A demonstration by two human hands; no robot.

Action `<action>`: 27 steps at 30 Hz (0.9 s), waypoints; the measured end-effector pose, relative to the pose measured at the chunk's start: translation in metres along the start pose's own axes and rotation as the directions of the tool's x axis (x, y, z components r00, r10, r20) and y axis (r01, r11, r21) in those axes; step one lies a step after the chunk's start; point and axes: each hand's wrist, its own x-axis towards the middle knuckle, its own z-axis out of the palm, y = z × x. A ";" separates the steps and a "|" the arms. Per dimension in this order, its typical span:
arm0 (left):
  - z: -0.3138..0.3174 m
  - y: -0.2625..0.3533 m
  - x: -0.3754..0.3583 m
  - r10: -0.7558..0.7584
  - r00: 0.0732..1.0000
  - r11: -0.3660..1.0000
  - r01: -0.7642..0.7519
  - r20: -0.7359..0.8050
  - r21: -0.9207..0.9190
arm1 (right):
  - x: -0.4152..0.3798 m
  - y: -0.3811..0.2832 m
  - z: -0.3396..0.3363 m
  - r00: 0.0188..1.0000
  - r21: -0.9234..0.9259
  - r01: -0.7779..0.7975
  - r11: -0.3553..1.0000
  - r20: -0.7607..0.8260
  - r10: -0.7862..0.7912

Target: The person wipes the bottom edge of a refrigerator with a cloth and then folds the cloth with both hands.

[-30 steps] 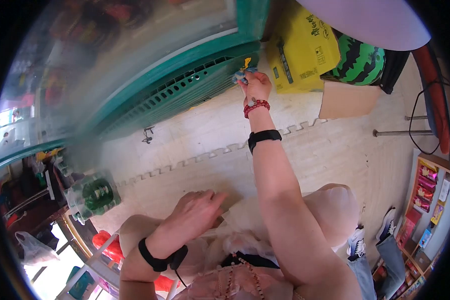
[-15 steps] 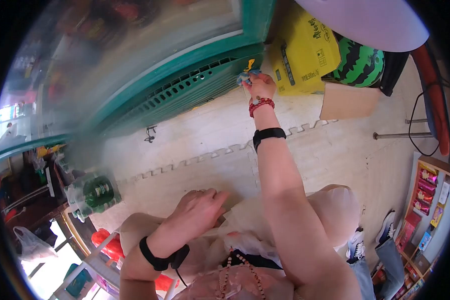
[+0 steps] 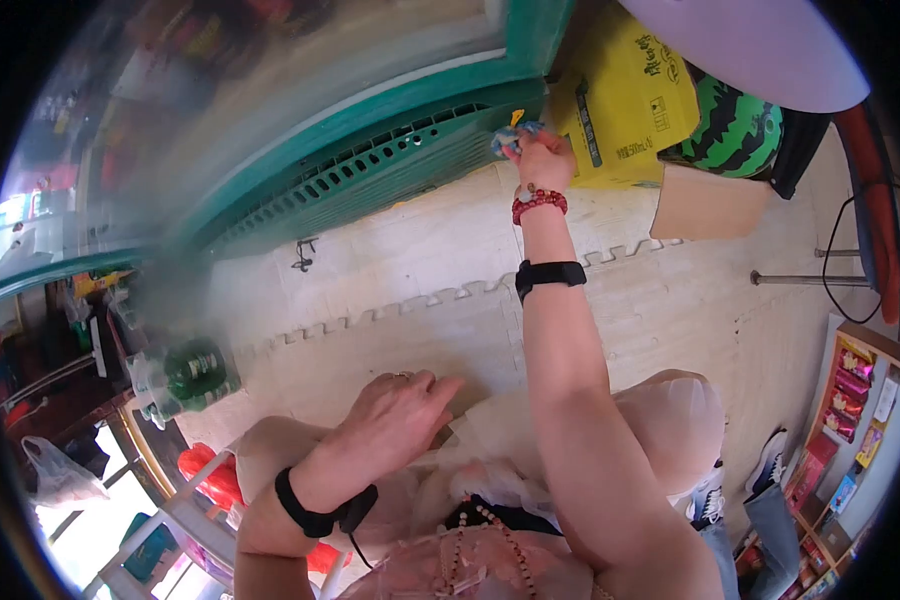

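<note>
My right hand (image 3: pixel 543 162) is stretched far forward, its fingers closed on a crumpled blue cloth (image 3: pixel 513 138). The cloth is against the right end of the green slatted base (image 3: pixel 370 165) of a glass-fronted cabinet. A small yellow piece shows just above the cloth. Beside that hand stands a yellow cardboard box (image 3: pixel 620 110). My left hand (image 3: pixel 395 412) hovers over my lap, fingers bent and loosely apart, with nothing visible in it.
A green striped ball (image 3: pixel 735 130) sits right of the box, near a cardboard flap (image 3: pixel 708 203). Green bottles (image 3: pixel 194 372) stand at the left. A small black item (image 3: pixel 304 254) lies on the mat floor (image 3: pixel 410 240). Another person's shoe (image 3: pixel 767 460) and a snack shelf (image 3: pixel 840 440) are lower right.
The view has shifted slightly, so the cabinet and box appear farther right. My right hand still grips the cloth near the cabinet corner. My left hand keeps nearly the same pose.
</note>
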 end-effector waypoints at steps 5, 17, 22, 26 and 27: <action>0.003 -0.002 -0.001 0.023 1.000 1.000 -0.023 0.009 -0.007 | 0.003 0.000 -0.001 0.999 -0.121 -0.044 0.992 -0.033 0.041; 0.005 -0.006 -0.003 0.019 1.000 1.000 -0.019 0.021 -0.001 | -0.003 -0.009 0.005 0.995 -0.022 -0.098 0.995 0.003 0.098; 0.005 -0.005 0.000 0.044 0.999 0.999 -0.045 0.025 0.012 | 0.001 -0.008 0.001 0.987 -0.100 -0.162 0.982 -0.034 0.159; -0.002 0.001 -0.002 0.012 0.999 1.000 -0.013 0.034 0.028 | -0.003 -0.020 0.003 0.998 -0.055 -0.061 0.997 -0.013 0.061; -0.001 -0.001 -0.003 0.008 1.000 1.000 -0.008 0.026 0.016 | -0.003 -0.022 0.006 0.994 -0.043 -0.108 0.993 -0.037 0.106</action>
